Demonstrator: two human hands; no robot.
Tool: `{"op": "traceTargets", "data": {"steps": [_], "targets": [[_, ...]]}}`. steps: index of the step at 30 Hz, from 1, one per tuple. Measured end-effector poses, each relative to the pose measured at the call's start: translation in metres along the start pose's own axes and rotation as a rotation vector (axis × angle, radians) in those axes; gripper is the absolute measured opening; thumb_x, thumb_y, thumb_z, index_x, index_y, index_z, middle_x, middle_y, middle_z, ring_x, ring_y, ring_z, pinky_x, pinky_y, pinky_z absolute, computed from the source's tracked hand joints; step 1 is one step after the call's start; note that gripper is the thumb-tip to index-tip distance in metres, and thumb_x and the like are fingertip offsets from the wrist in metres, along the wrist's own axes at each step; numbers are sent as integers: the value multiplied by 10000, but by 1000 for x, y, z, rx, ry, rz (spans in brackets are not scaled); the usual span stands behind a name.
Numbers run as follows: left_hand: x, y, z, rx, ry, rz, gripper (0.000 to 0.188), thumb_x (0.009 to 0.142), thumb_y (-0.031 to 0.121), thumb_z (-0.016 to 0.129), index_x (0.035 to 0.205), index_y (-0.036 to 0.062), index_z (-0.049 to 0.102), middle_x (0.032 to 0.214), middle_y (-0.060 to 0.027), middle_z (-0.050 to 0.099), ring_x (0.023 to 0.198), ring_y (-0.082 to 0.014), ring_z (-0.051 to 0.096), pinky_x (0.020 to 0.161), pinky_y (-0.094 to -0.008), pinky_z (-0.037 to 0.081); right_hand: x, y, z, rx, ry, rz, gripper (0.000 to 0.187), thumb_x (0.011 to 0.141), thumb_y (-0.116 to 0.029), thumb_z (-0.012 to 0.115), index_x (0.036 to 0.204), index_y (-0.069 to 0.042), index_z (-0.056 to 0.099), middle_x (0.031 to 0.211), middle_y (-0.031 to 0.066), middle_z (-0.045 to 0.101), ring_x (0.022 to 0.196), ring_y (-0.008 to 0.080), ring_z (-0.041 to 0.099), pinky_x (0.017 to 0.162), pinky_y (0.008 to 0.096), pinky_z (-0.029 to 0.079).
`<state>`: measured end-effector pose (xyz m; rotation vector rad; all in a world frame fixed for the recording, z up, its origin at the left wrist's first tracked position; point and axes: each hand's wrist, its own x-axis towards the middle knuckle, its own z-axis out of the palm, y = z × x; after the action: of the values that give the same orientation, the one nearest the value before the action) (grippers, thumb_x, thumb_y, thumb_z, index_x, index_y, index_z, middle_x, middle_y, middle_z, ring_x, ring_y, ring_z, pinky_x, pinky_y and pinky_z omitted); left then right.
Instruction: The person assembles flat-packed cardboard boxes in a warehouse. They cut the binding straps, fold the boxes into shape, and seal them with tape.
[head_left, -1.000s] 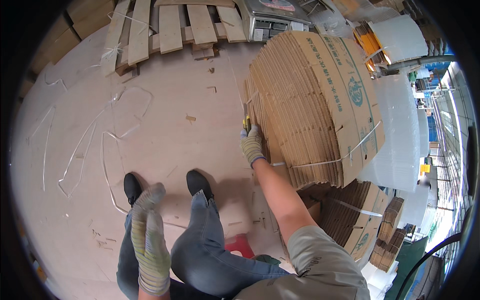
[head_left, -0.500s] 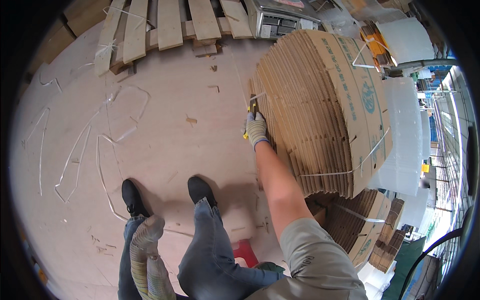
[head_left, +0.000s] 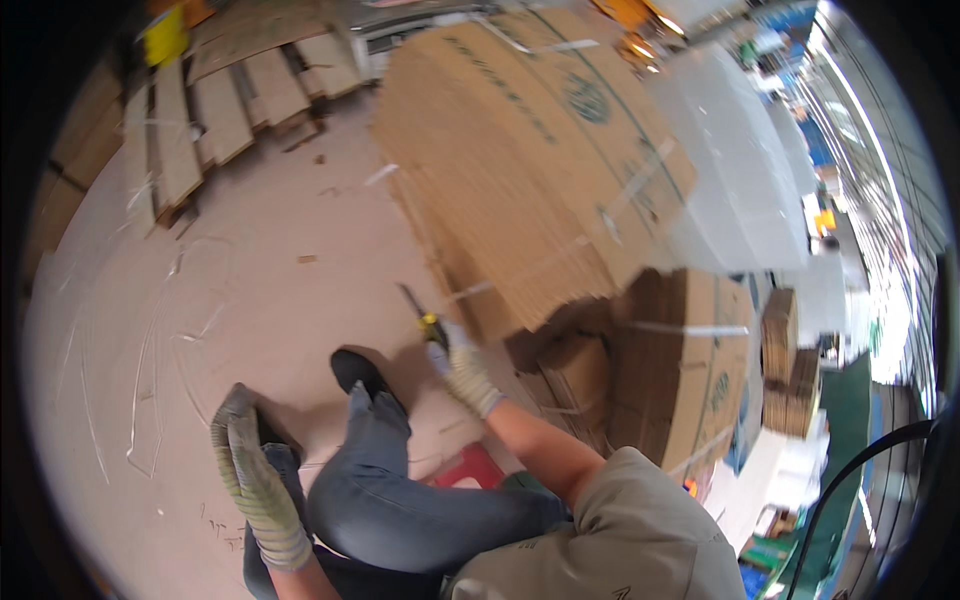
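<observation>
My right hand (head_left: 465, 378), in a pale knit glove, grips a yellow and black utility knife (head_left: 430, 326). Its dark blade points up and left, apart from the cardboard. Just beyond and to the right stands a big stack of flat cardboard boxes (head_left: 500, 150) with green print. A white strap (head_left: 560, 252) runs around its near part, and a short strap end (head_left: 381, 174) sticks out at its left side. My left hand (head_left: 250, 470), gloved too, is held over my left leg with fingers stretched out and nothing visible in it.
Loose white straps (head_left: 150, 400) lie on the floor at left. A wooden pallet (head_left: 225, 115) is at the far left. Another strapped cardboard stack (head_left: 650, 370) stands at right, beside white foam sheets (head_left: 720, 150). A red object (head_left: 475, 468) sits under my right leg.
My right hand has drawn the knife back from the stack's left side toward me. My left hand has risen and swung out to the left. The view has turned to the right.
</observation>
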<state>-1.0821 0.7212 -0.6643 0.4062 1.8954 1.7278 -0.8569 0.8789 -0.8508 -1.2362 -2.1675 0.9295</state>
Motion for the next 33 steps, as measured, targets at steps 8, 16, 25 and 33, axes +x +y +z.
{"op": "traceTargets", "data": {"steps": [8, 16, 25, 33], "targets": [[-55, 2, 43, 376, -131, 419, 283, 924, 110, 425, 1150, -30, 522, 1174, -144, 550, 1086, -223, 514, 953, -316, 369, -20, 49, -170, -142, 201, 356, 383, 859, -294, 547, 1174, -80, 508, 1012, 231, 602, 921, 405, 574, 801, 449, 461], [-98, 10, 57, 656, -158, 442, 213, 900, 86, 457, 1047, -14, 575, 1165, -155, 553, 1027, -240, 547, 919, -318, 408, 4, 64, -162, 24, 72, 457, 368, 865, -315, 557, 1132, -65, 517, 883, 210, 613, 821, 369, 579, 719, 439, 466], [-93, 5, 73, 414, -134, 322, 189, 909, 94, 477, 1036, 1, 582, 1172, -130, 538, 1023, -184, 524, 892, -287, 410, 46, 40, -205, 84, -580, 407, 257, 889, -275, 558, 1044, -72, 530, 643, 41, 559, 503, 134, 526, 471, 287, 452], [-82, -3, 79, 368, -163, 299, 187, 899, 109, 494, 1038, 25, 584, 1185, -129, 527, 1041, -189, 519, 900, -291, 401, 44, 51, -213, -824, -1156, -237, 398, 841, -421, 513, 780, -55, 656, 831, 153, 665, 702, 286, 636, 645, 400, 494]]}}
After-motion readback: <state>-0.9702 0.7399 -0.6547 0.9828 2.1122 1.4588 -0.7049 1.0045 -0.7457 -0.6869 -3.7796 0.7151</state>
